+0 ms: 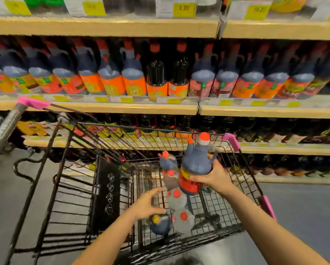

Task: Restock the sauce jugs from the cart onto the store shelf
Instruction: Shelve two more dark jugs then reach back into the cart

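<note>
Jug [195, 167] with red cap is gripped around its body by the right hand [213, 175] above the cart [208, 207]; the left hand [147, 204] is held spread, empty. Label writing is blurred; a shelf tag [184, 9] reads 9.90.

The left hand [147, 204] is blurred, the shelf jugs' labels [133, 87] cannot be read, and the cart [68, 188] is cut off below.

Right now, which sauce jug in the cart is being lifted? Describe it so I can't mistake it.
Look inside the black wire shopping cart. Above its far right corner, the right hand grips a dark, red-capped, red-labelled jug, the only one raised above the rim.
</note>
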Action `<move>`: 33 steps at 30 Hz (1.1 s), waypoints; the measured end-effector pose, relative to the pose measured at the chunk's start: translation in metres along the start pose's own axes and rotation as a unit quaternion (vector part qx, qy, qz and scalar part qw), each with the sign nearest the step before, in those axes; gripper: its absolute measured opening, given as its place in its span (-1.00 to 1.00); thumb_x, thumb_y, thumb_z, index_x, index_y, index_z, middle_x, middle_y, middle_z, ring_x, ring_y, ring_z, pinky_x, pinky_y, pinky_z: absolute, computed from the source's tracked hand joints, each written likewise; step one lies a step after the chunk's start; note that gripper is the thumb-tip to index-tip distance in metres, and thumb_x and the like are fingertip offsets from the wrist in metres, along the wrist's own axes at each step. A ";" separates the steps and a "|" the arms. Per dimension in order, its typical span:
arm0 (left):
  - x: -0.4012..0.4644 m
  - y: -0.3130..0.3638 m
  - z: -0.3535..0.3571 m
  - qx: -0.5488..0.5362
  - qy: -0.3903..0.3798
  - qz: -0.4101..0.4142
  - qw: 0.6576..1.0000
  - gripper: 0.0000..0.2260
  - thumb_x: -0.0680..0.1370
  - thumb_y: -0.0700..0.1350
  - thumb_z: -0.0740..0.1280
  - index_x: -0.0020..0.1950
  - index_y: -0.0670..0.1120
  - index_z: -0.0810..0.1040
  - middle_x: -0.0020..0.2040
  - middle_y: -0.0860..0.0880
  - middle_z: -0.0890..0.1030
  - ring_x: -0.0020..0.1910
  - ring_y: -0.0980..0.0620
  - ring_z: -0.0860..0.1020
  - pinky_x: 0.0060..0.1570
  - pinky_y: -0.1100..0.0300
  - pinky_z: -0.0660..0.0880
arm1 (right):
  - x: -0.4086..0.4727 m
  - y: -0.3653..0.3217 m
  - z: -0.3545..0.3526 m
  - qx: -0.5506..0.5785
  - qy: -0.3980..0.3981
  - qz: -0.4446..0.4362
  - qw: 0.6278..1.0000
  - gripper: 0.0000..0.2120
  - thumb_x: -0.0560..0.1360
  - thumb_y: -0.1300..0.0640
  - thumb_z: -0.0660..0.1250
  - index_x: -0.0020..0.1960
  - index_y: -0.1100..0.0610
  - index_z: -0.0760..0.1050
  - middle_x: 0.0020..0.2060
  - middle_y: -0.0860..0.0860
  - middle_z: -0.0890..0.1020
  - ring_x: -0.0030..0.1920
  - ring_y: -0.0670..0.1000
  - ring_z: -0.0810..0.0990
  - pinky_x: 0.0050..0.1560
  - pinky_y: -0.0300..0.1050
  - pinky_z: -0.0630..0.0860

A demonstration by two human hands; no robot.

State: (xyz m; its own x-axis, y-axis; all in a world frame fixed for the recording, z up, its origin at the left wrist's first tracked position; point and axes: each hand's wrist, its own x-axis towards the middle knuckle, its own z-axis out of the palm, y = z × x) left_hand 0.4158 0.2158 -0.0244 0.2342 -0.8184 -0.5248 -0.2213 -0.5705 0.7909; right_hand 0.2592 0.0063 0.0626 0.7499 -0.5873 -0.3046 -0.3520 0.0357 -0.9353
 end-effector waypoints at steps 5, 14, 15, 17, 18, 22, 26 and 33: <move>0.011 -0.078 0.035 0.073 -0.092 -0.057 0.991 -0.48 0.41 -0.09 0.45 0.20 0.37 0.36 0.10 0.10 0.50 0.23 -0.01 0.48 0.28 0.12 0.39 | -0.016 0.051 -0.011 -0.001 0.080 0.017 0.997 -0.34 0.21 0.40 0.56 0.23 0.17 0.40 0.07 -0.02 0.62 -0.01 -0.21 0.64 -0.10 -0.35 0.56; 0.044 -0.095 0.030 0.021 0.040 -0.013 0.999 -0.85 0.49 -0.21 0.37 0.02 -0.04 0.50 -0.07 0.01 0.57 0.02 0.04 0.51 0.01 0.34 0.43 | -0.016 0.096 -0.006 0.026 0.131 0.033 0.991 -0.43 0.22 0.40 0.55 0.18 0.25 0.46 0.02 0.04 0.64 -0.05 -0.20 0.65 -0.14 -0.37 0.55; 0.048 -0.094 0.028 0.026 0.058 -0.021 0.998 -0.89 0.49 -0.21 0.38 -0.03 -0.06 0.51 -0.11 0.01 0.57 -0.05 0.07 0.52 -0.05 0.41 0.42 | -0.015 0.097 -0.006 0.034 0.132 0.033 0.990 -0.43 0.22 0.39 0.55 0.18 0.26 0.46 0.03 0.06 0.64 -0.04 -0.18 0.65 -0.13 -0.36 0.55; 0.052 -0.087 0.022 0.034 0.081 -0.019 0.996 -0.84 0.48 -0.20 0.39 -0.22 0.01 0.48 -0.26 0.08 0.52 -0.23 0.17 0.47 -0.27 0.53 0.35 | -0.013 0.099 -0.005 0.048 0.139 0.033 0.989 -0.38 0.19 0.30 0.57 0.21 0.26 0.46 0.06 0.09 0.64 0.03 -0.08 0.65 -0.10 -0.30 0.57; 0.052 -0.081 0.017 0.050 0.093 -0.008 0.994 -0.78 0.48 -0.18 0.39 -0.28 0.06 0.44 -0.31 0.12 0.50 -0.28 0.18 0.45 -0.33 0.54 0.33 | -0.014 0.097 -0.005 0.053 0.144 0.033 0.988 -0.35 0.17 0.25 0.58 0.22 0.23 0.46 0.07 0.08 0.64 0.06 -0.05 0.64 -0.08 -0.27 0.58; 0.041 -0.051 -0.012 0.078 0.114 0.018 0.990 -0.83 0.47 -0.15 0.41 -0.24 0.07 0.47 -0.28 0.12 0.54 -0.23 0.12 0.49 -0.29 0.49 0.32 | -0.026 0.075 -0.010 0.066 0.152 0.022 0.986 -0.43 0.18 0.32 0.58 0.14 0.17 0.49 0.03 0.04 0.64 -0.02 -0.15 0.65 -0.13 -0.31 0.57; 0.013 0.010 -0.057 0.108 0.153 0.050 0.981 -0.84 0.46 -0.09 0.41 -0.26 0.08 0.49 -0.28 0.05 0.60 -0.24 0.08 0.54 -0.24 0.17 0.42 | -0.050 0.040 -0.024 0.080 0.163 0.005 0.983 -0.47 0.14 0.34 0.54 0.06 0.11 0.51 -0.08 -0.08 0.66 -0.12 -0.24 0.65 -0.22 -0.40 0.55; -0.015 0.140 -0.097 0.161 0.185 0.124 0.962 -0.75 0.46 0.07 0.39 -0.20 -0.12 0.53 -0.29 -0.09 0.60 -0.29 -0.01 0.55 -0.31 0.16 0.36 | -0.092 -0.021 -0.066 0.119 0.196 0.001 0.973 -0.28 0.11 0.18 0.62 0.20 0.07 0.38 0.06 -0.03 0.58 0.02 -0.07 0.58 -0.18 -0.28 0.53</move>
State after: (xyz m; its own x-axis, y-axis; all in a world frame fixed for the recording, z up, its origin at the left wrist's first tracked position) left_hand 0.4729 0.1548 0.1248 0.4438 -0.8853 -0.1389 -0.5809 -0.4022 0.7077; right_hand 0.1602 0.0065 0.1219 0.4618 -0.8485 -0.2585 -0.1796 0.1960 -0.9640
